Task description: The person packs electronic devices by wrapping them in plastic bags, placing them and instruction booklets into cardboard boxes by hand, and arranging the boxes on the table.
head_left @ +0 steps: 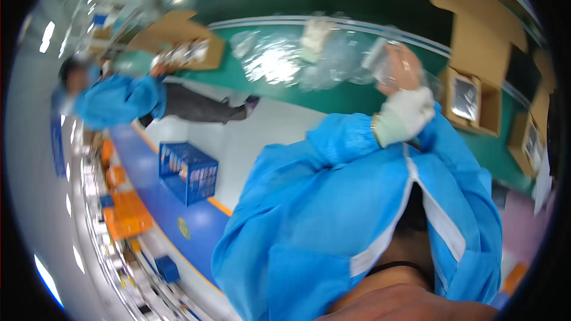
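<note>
My left hand (pixel 409 113), in a white glove, lies across my right wrist and sleeve end. Its fingers are curled, and what they close on is hidden. Beyond it, my bare right hand (pixel 402 68) is closed on a clear plastic bag (pixel 375 59) with something pale in it; blur hides the detail. Several more clear plastic bags (pixel 270 59) are spread over the green table (pixel 327 100). On them rests a loose white glove (pixel 316 37), left of my right hand.
An open cardboard box (pixel 489 110) holds a dark, film-wrapped item (pixel 464 98) at right; another box (pixel 523 142) stands beside it. A co-worker in blue (pixel 119 102) reaches toward a carton (pixel 214 53) of wrapped items at left. A blue crate (pixel 202 178) sits on the floor.
</note>
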### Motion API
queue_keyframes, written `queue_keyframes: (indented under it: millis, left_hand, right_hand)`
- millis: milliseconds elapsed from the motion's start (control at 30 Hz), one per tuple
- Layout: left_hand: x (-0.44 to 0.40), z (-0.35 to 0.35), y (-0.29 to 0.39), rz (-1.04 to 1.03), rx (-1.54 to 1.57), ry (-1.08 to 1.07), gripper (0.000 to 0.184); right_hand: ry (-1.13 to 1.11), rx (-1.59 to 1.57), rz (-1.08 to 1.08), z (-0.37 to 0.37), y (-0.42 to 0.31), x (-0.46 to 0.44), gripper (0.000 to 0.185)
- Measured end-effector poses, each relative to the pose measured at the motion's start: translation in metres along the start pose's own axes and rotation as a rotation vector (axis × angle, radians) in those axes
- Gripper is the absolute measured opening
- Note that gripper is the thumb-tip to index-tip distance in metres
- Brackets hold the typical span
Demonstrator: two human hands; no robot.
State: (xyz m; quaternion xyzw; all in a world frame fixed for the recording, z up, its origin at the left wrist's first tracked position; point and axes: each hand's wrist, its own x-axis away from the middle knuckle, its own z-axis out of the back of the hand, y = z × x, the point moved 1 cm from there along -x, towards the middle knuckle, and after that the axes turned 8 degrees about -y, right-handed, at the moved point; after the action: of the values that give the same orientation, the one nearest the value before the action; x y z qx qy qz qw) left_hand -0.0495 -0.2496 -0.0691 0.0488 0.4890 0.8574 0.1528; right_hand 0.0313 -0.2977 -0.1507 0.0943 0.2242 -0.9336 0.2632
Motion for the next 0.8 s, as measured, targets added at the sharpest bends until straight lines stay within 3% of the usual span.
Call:
queue_keyframes:
  millis: [100, 167, 200, 233, 300, 333, 367, 400, 433, 500, 533, 567, 600, 700, 733, 800]
  left_hand:
    - [0.008, 0.057, 0.018, -0.025, 0.052, -0.084, 0.038]
    - [0.013, 0.108, 0.003, -0.125, -0.115, 0.274, 0.064]
    - [0.016, 0.136, -0.003, 0.064, -0.131, 0.200, 0.082]
    - [0.007, 0.143, -0.051, 0.053, -0.040, 0.127, 0.092]
    - [0.004, 0.159, -0.066, 0.156, 0.368, -0.399, 0.098]
    - [0.003, 0.152, -0.084, 0.147, 0.515, -0.579, 0.099]
    - [0.002, 0.141, -0.099, 0.138, 0.678, -0.759, 0.101]
    - [-0.004, 0.130, -0.085, -0.001, 0.795, -0.937, 0.100]
    - [-0.004, 0.123, -0.078, -0.007, 0.826, -0.946, 0.100]
    - [0.007, 0.112, -0.059, -0.137, 0.915, -0.915, 0.099]
    - [0.014, 0.112, -0.056, -0.110, 1.021, -0.822, 0.099]
    - [0.016, 0.102, -0.069, -0.121, 1.096, -0.743, 0.101]
    - [0.032, 0.117, -0.054, 0.027, 1.101, -0.699, 0.086]
    - [0.047, 0.066, -0.098, 0.035, 1.478, -0.341, 0.087]
    - [0.047, 0.058, -0.097, 0.036, 1.493, -0.396, 0.087]
    - [0.045, 0.053, -0.093, 0.063, 1.599, -0.275, 0.094]
  right_hand:
    - [-0.092, -0.457, 0.081, -0.016, 0.027, -0.007, 0.085]
    - [-0.026, -0.237, 0.397, 0.049, -0.011, 0.000, 0.080]
    - [-0.125, -0.193, 0.401, 0.071, -0.026, 0.003, 0.084]
    - [-0.202, -0.143, 0.394, 0.088, -0.037, 0.004, 0.089]
    - [-0.399, -0.265, 0.649, 0.111, -0.042, -0.001, 0.092]
    - [-0.376, -0.266, 0.666, 0.123, -0.052, -0.009, 0.092]
    - [-0.516, -0.312, 0.753, 0.135, -0.068, -0.010, 0.090]
    - [-0.671, -0.357, 0.825, 0.141, -0.077, -0.008, 0.089]
    - [-0.697, -0.357, 0.803, 0.140, -0.079, -0.007, 0.089]
    - [-0.608, -0.275, 1.004, 0.135, -0.074, -0.007, 0.081]
    - [-0.544, -0.256, 1.007, 0.138, -0.072, -0.008, 0.077]
    - [-0.480, -0.222, 0.995, 0.142, -0.070, -0.014, 0.072]
    - [-0.445, -0.215, 0.970, 0.146, -0.061, -0.021, 0.069]
    - [-0.314, -0.126, 0.796, 0.157, -0.038, -0.028, 0.055]
    - [-0.312, -0.101, 0.749, 0.161, -0.028, -0.018, 0.055]
    - [-0.163, -0.778, -0.001, 0.165, -0.001, -0.002, 0.049]
